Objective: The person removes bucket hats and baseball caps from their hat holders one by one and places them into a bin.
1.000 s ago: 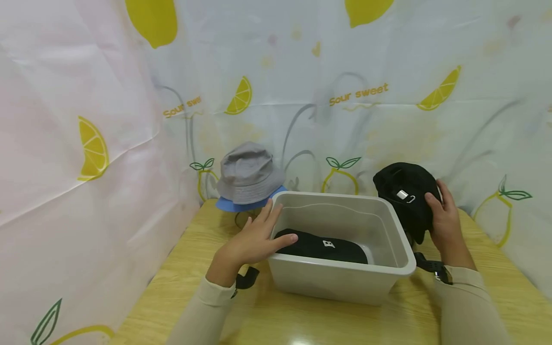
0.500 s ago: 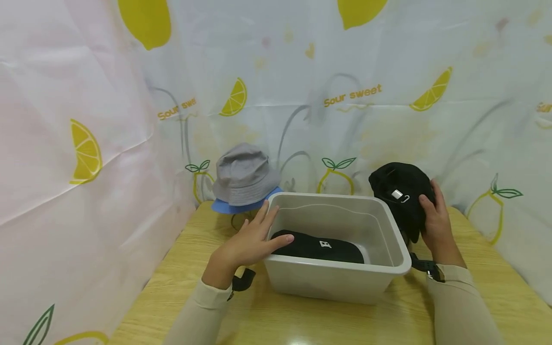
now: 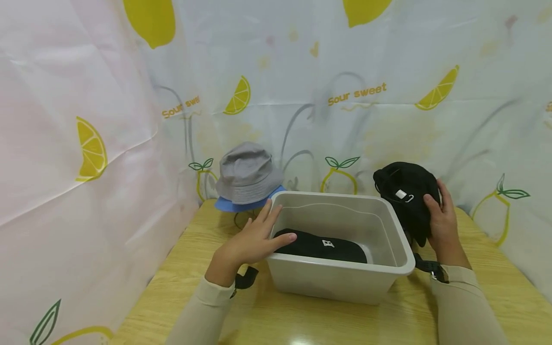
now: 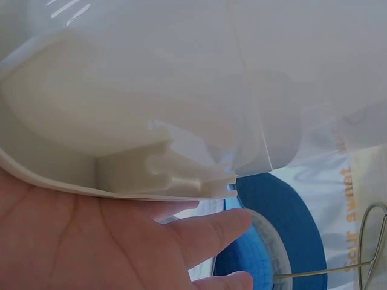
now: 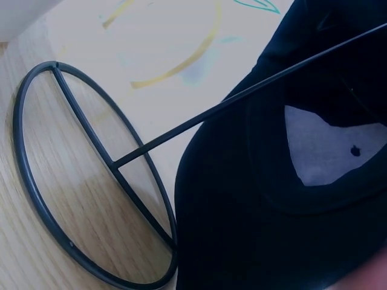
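Our left hand [image 3: 252, 239]: fingers spread, gripping nothing, on the left rim of the pale-grey rectangular plastic bin [image 3: 332, 283], seemingly steadying it | right hand [image 3: 444, 223]: fingers and thumb hold the black fabric cap [image 3: 414, 179], right of the bin, its black wire stand [image 5: 115, 165] apparently propping it | versus half a second ago: our view shifts slightly, hold barely differs

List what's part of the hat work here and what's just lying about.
Apparently in the work:
- black hat, gripped by the right hand
- pale bin, the left hand at its rim
- black item with a white mark, inside the bin

Apparently just there:
- gray bucket hat, held by neither hand
- blue hat under it
- lemon-print backdrop
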The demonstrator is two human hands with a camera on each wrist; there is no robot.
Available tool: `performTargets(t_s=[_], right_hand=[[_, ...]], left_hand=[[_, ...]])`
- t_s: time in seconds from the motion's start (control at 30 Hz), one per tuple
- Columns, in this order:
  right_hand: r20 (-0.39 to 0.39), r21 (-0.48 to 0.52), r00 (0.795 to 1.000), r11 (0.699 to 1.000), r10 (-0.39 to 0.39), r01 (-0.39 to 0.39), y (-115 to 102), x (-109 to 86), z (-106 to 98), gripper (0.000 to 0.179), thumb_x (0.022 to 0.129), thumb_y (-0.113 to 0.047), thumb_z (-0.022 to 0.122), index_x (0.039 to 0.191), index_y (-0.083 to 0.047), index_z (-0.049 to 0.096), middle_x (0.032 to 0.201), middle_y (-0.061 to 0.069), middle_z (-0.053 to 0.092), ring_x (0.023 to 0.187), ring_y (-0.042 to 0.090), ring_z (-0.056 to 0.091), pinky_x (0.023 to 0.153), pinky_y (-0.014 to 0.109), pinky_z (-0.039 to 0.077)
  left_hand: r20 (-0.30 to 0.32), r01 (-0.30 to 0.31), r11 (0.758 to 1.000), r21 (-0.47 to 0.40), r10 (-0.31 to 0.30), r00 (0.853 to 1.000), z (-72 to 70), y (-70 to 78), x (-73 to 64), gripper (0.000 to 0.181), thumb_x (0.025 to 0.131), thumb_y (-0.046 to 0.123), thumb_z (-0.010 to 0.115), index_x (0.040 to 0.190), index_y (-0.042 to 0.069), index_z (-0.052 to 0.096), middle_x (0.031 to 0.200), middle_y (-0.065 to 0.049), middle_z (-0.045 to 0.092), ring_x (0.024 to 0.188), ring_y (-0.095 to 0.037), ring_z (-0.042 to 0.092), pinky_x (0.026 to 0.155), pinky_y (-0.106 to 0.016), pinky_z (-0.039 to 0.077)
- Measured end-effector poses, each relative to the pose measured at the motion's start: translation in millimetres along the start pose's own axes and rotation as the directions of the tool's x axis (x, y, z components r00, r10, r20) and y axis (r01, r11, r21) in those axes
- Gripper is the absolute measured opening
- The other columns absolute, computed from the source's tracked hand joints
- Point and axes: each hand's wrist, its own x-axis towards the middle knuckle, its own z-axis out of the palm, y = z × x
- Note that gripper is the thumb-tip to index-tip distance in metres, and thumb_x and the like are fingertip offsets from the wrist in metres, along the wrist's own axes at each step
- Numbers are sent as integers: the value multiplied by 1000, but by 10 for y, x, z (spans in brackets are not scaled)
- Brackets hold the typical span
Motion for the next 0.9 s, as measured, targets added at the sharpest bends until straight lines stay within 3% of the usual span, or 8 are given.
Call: performTargets(t_s=[0.17, 0.57, 0.73, 0.9], right_hand=[[-19, 12, 1000, 1000, -1, 1, -11, 0, -11, 58, 107, -12, 55, 160, -31, 40, 123, -11, 62, 93, 1, 70, 76, 15, 57], [-123, -74, 992, 997, -18, 9, -63, 27, 17, 50, 107, -21, 58, 156, -25, 48, 114, -14, 67, 88, -1, 70, 74, 11, 55], [-197, -212, 978, 977, -64, 21, -100, 39, 65, 49, 105, -24, 61, 154, -26, 52, 116, -15, 64, 96, -2, 63, 79, 9, 50], [-258, -359, 961, 933, -99, 0, -143, 50, 104, 48, 105, -30, 62, 152, -34, 54, 123, -14, 57, 107, 2, 53, 87, 10, 41]], left_hand=[[-1, -3, 1000, 5, 3, 1000, -6, 14, -3, 99, 96, 80, 41, 169, 22, 6, 175, -5, -12, 159, -28, 15, 125, -67, 2], [-6, 1, 1000, 1, -1, 1000, 7, -3, -3, 99, 96, 81, 41, 169, 24, 6, 175, -4, -12, 160, -27, 15, 126, -65, 2], [-2, -1, 1000, 1, 1, 1000, 2, 1, -8, 99, 96, 80, 41, 169, 23, 6, 175, -4, -12, 160, -27, 15, 126, -66, 2], [3, 2, 1000, 3, -2, 1000, -3, 8, -5, 99, 96, 80, 40, 169, 23, 5, 175, -4, -12, 160, -27, 14, 126, -65, 2]])
